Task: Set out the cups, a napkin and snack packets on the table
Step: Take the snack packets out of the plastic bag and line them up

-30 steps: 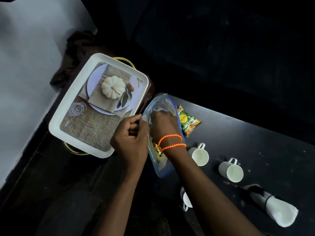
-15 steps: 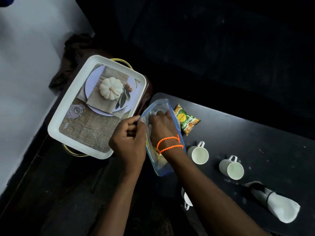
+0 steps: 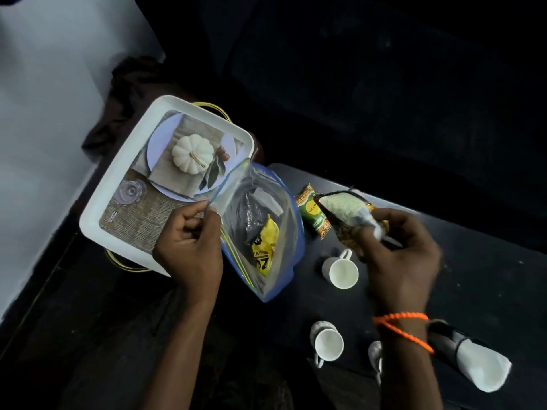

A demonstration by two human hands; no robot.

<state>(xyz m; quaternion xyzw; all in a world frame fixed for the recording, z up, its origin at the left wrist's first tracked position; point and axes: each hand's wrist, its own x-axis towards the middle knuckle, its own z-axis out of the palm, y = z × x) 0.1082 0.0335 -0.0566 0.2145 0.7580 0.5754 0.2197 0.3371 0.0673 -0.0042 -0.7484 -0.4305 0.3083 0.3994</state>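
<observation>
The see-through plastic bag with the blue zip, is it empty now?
Not empty. Through the clear blue-edged zip bag, held open by the left hand, a yellow snack packet and something dark show inside.

Pale wall (image 3: 44, 99) at left; dark table (image 3: 488, 276) at right; dim light, black beyond.

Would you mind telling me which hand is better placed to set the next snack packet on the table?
Right hand: it holds a packet above the table; the left hand holds the bag.
</observation>
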